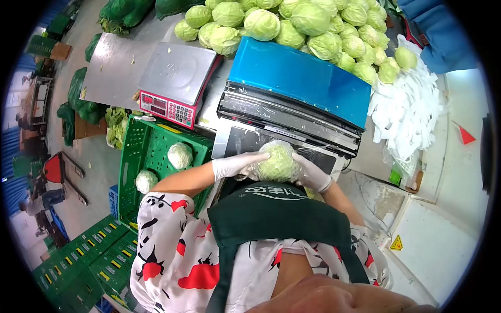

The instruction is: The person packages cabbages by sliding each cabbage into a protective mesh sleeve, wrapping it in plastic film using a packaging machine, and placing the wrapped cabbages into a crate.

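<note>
A pale green cabbage (pixel 278 163) with clear film around it is held against the front of the dark apron, over the wrapping machine's plate. My left hand (pixel 237 165), in a white glove, presses on one side of it. On the other side my right hand (pixel 312 173), also gloved, grips the cabbage and film. Behind stands the wrapping machine (pixel 300 78) with its blue cover, and loose film stretches from it toward the cabbage. Two wrapped cabbages (pixel 180 155) (pixel 146 181) lie in the green crate (pixel 128 172) beside my left arm.
A scale (pixel 177 75) with a red keypad stands left of the machine. Many unwrapped cabbages (pixel 310 21) are heaped behind it. White net sleeves (pixel 407 107) lie at the right. Stacked green crates (pixel 78 261) are at the lower left, and a person (pixel 44 202) stands far left.
</note>
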A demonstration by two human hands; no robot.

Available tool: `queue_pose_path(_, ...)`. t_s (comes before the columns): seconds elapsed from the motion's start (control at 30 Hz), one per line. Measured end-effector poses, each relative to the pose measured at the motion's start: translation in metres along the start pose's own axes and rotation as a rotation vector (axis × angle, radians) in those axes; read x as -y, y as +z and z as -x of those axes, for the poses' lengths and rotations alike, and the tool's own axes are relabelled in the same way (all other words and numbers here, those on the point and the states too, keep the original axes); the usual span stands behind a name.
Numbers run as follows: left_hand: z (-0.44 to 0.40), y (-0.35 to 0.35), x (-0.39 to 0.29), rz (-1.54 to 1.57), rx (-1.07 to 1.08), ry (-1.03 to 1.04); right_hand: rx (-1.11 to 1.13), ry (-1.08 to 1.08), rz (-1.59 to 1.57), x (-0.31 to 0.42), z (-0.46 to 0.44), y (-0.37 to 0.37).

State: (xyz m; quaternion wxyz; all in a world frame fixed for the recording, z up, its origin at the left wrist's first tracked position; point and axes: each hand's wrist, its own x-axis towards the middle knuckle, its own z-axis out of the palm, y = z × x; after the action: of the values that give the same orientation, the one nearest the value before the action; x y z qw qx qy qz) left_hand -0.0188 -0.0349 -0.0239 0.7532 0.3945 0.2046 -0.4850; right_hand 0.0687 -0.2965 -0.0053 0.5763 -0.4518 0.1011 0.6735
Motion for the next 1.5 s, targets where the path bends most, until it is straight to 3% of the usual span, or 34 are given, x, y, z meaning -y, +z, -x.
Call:
queue_pose_path(0.07,-0.005,-0.015,0.030,0.115,0.110,0.152,-0.027,-0.015,-0.107,-0.019,-0.004,-0.019)
queue_pose_path(0.1,0.006,-0.008,0.032,0.127,0.146,0.248,-0.213,-0.272,0.176,-0.040,-0.006,-0.027)
queue_pose_path(0.13,0.009,-0.011,0.046,-0.322,-0.097,0.352,-0.398,-0.525,0.461,-0.066,-0.006,-0.032)
queue_pose_path(0.17,0.013,-0.001,0.061,-0.385,-0.226,0.568,-0.466,-0.683,0.665,-0.067,0.004,-0.031)
queue_pose_path(0.23,0.024,-0.009,0.069,-1.357,-0.583,0.395,-0.743,-0.980,1.093,-0.068,0.025,-0.026)
queue_pose_path(0.27,0.026,-0.008,0.068,-1.204,-0.679,0.940,-0.699,-0.843,0.759,-0.087,0.027,-0.033)
queue_pose_path(0.3,0.032,-0.007,0.069,-1.041,-0.721,0.858,-0.649,-0.693,0.423,-0.106,0.028,-0.038)
queue_pose_path(0.33,0.041,0.003,0.058,-0.904,-0.772,0.826,-0.666,-0.695,0.167,-0.092,0.038,-0.019)
queue_pose_path(0.37,0.050,0.011,0.050,-0.766,-0.781,0.753,-0.795,-0.668,0.136,-0.075,0.050,0.004)
queue_pose_path(0.43,0.060,0.016,0.042,-0.466,-0.742,0.648,-0.747,-0.423,-0.103,-0.087,0.056,-0.016)
queue_pose_path(0.53,0.024,-0.030,0.104,0.039,-0.480,0.413,-0.919,-0.550,1.257,-0.174,0.020,-0.065)
queue_pose_path(0.6,-0.008,-0.032,0.136,-0.288,-0.438,0.301,-0.953,-0.200,0.839,-0.187,-0.001,-0.042)
queue_pose_path(0.63,-0.024,-0.024,0.144,-0.492,-0.430,0.232,-0.884,-0.111,0.889,-0.188,-0.020,-0.036)
queue_pose_path(0.67,-0.036,-0.019,0.138,-0.731,-0.370,0.339,-0.813,-0.022,0.934,-0.184,-0.039,-0.033)
queue_pose_path(0.7,-0.046,-0.016,0.130,-0.971,-0.300,0.451,-0.529,-0.135,0.594,-0.176,-0.056,-0.028)
queue_pose_path(0.73,-0.071,-0.026,0.145,-1.147,-0.289,0.760,-0.255,-0.147,0.219,-0.168,-0.072,-0.023)
queue_pose_path(0.77,-0.068,-0.028,0.142,-1.313,-0.285,0.723,0.039,-0.394,-0.167,-0.179,-0.098,-0.027)
queue_pose_path(0.83,-0.050,-0.034,0.119,-1.660,-0.267,0.651,0.216,-0.430,-0.321,-0.160,-0.108,-0.011)
queue_pose_path(0.9,-0.029,-0.018,0.077,-1.533,-0.389,0.972,0.248,-0.412,-0.247,-0.137,-0.100,0.000)
queue_pose_path(0.97,-0.015,0.023,0.030,-0.914,-0.537,1.113,0.276,-0.410,-0.101,-0.110,-0.088,0.007)
queue_pose_path(1.03,-0.018,0.041,0.006,-0.281,-0.543,0.914,0.306,-0.428,0.096,-0.079,-0.073,0.015)
queue_pose_path(1.1,-0.020,0.068,-0.021,-0.348,-0.342,0.958,0.299,-0.479,0.328,-0.046,-0.052,0.022)
queue_pose_path(1.17,-0.020,0.063,-0.023,-0.348,0.094,0.786,0.153,-0.585,0.630,-0.014,-0.012,0.024)
queue_pose_path(1.2,-0.018,0.055,-0.013,-0.089,0.296,0.441,-0.072,-0.626,0.833,-0.003,0.011,0.019)
queue_pose_path(1.23,-0.013,0.050,-0.008,0.094,0.366,0.394,-0.290,-0.201,1.077,0.024,0.048,0.023)
queue_pose_path(1.27,-0.006,0.047,-0.002,0.282,0.429,0.346,-0.194,-0.478,0.641,0.012,0.061,-0.028)
queue_pose_path(1.3,0.000,0.043,0.006,0.477,0.489,0.293,-0.459,-0.673,0.541,0.026,0.085,-0.042)
queue_pose_path(1.33,0.001,0.038,0.016,0.623,0.200,0.241,-0.733,-0.861,0.459,0.041,0.109,-0.056)
queue_pose_path(1.37,-0.001,0.026,0.027,0.795,0.183,0.264,-1.130,-0.822,0.392,0.044,0.113,-0.094)
queue_pose_path(1.4,0.002,0.016,0.031,0.797,0.237,0.390,-1.326,-0.915,0.312,0.043,0.113,-0.149)
queue_pose_path(1.43,0.009,0.006,0.033,0.794,0.295,0.515,-1.416,-0.855,0.284,0.038,0.111,-0.214)
queue_pose_path(1.5,0.049,-0.023,0.048,0.589,0.038,0.693,-1.635,-0.650,0.405,0.029,0.096,-0.310)
